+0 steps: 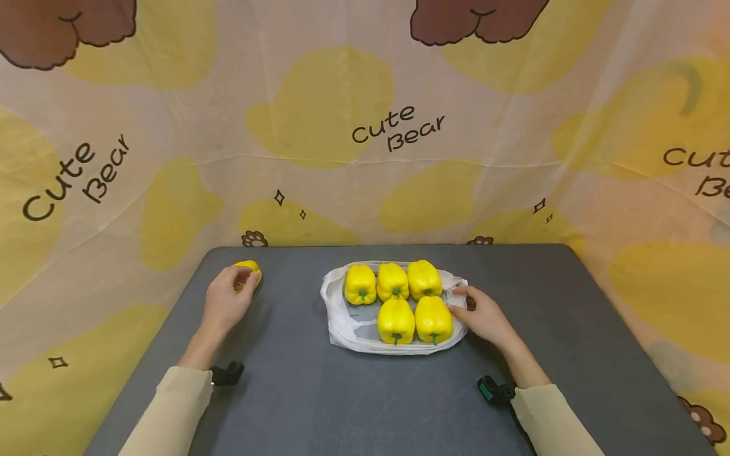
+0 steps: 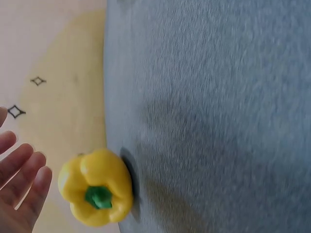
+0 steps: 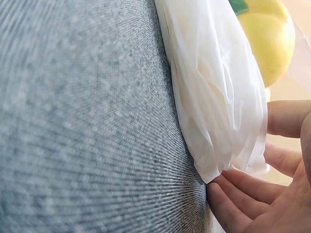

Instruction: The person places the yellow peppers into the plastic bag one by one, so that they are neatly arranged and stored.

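A yellow bell pepper [image 1: 248, 266] sits at the table's far left, its green stem showing in the left wrist view. Over it in the head view is my left hand [image 1: 229, 297]; the left wrist view shows these fingers [image 2: 34, 194] extended and apart from the pepper [image 2: 99, 187]. A white plastic bag [image 1: 342, 329] lies opened out near the middle, with several yellow bell peppers [image 1: 396, 320] in two rows inside. At the bag's right edge, my right hand [image 1: 485, 316] holds the gathered plastic [image 3: 218, 97] between thumb and fingers.
Grey cloth covers the table [image 1: 296, 405]. A printed curtain [image 1: 319, 190] hangs right behind its far edge. Each wrist wears a dark strap device, one on the left [image 1: 228, 373] and one on the right [image 1: 495, 389].
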### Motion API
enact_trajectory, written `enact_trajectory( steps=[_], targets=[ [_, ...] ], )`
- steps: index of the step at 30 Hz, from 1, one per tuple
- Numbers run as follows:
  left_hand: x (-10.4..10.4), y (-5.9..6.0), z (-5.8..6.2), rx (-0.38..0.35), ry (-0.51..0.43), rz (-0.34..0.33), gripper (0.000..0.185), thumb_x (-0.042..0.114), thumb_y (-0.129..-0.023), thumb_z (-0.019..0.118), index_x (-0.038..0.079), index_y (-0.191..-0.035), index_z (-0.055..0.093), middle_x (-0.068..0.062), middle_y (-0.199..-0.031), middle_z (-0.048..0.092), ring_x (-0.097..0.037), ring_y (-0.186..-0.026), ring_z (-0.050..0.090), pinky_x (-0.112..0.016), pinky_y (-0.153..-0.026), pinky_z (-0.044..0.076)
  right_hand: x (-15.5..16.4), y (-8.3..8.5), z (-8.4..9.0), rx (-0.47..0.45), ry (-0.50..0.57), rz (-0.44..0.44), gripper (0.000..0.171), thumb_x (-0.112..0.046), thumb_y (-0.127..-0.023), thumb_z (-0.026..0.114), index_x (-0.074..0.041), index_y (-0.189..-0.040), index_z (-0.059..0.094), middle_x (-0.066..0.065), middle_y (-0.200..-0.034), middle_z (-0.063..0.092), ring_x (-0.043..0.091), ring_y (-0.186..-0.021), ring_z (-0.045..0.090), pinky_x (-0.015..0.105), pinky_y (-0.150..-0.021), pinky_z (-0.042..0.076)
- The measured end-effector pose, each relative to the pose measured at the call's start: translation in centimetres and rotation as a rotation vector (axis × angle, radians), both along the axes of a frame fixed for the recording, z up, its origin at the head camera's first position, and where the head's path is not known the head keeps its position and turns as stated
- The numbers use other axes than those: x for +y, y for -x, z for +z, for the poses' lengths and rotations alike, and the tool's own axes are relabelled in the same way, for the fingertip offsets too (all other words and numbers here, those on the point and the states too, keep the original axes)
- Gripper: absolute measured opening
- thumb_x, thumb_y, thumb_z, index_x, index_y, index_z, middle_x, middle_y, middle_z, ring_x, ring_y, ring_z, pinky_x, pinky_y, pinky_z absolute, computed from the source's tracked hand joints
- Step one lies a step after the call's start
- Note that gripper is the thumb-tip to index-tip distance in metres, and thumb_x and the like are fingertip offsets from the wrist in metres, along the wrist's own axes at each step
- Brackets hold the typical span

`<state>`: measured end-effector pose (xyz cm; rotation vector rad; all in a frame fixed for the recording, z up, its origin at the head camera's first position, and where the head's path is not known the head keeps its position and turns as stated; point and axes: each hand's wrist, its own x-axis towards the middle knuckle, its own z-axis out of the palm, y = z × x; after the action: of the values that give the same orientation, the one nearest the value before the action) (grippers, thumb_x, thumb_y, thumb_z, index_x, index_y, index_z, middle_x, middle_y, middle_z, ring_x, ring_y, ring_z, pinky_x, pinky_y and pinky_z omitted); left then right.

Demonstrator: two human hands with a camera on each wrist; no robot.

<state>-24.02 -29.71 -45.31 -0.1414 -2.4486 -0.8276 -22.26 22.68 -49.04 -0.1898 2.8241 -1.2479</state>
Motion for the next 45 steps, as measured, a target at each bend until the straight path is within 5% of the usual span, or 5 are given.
enact_trajectory(
  steps=[8,15,20,31,45],
  targets=[
    [-1.6,0.8,0.5,-0.023,-0.023,0.049,0.031,0.022,-0.099,0.067,-0.005,-0.112,0.068,-0.019,-0.105,0.066,-0.034,-0.096,0.064,-0.027,-0.080,0.049,0.1,0.1,0.4,0.006,-0.010,-0.005,0.051,-0.031,-0.096,0.069,-0.001,-0.135,0.058,0.025,-0.136,0.057,0.035,-0.109,0.055,0.052,-0.096,0.048],
    [-2.4,1.9,1.5,-0.049,-0.083,0.051,0.037,0.029,-0.101,0.064,-0.006,-0.115,0.065,-0.023,-0.110,0.064,-0.041,-0.103,0.061,-0.054,-0.091,0.051,-0.2,0.1,0.7,-0.001,0.000,-0.011,0.050,-0.031,-0.096,0.070,-0.001,-0.135,0.059,0.025,-0.138,0.056,0.036,-0.112,0.056,0.054,-0.099,0.048],
    [-2.8,2.3,1.8,-0.114,-0.076,0.077,0.044,0.035,-0.102,0.061,-0.005,-0.119,0.063,-0.023,-0.115,0.061,-0.040,-0.108,0.058,-0.057,-0.096,0.048,-0.1,0.1,0.8,0.004,0.002,-0.012,0.051,-0.031,-0.096,0.069,-0.001,-0.135,0.058,0.026,-0.140,0.055,0.038,-0.115,0.056,0.056,-0.100,0.047],
    [-3.9,2.3,-0.2,-0.159,-0.048,0.091,0.050,0.036,-0.104,0.056,-0.009,-0.126,0.060,-0.030,-0.125,0.057,-0.047,-0.119,0.049,-0.061,-0.101,0.037,0.0,-0.5,0.0,0.004,0.012,-0.007,0.049,-0.031,-0.096,0.070,-0.001,-0.134,0.060,0.025,-0.138,0.057,0.036,-0.111,0.057,0.055,-0.099,0.049],
    [-4.4,2.9,-1.6,-0.334,-0.096,0.091,0.062,0.042,-0.107,0.048,-0.008,-0.143,0.047,-0.034,-0.147,0.041,-0.051,-0.138,0.033,-0.066,-0.111,0.027,0.0,-0.2,0.2,0.018,0.007,-0.002,0.049,-0.031,-0.096,0.071,-0.001,-0.133,0.060,0.025,-0.136,0.057,0.034,-0.109,0.057,0.054,-0.098,0.049]
  ],
)
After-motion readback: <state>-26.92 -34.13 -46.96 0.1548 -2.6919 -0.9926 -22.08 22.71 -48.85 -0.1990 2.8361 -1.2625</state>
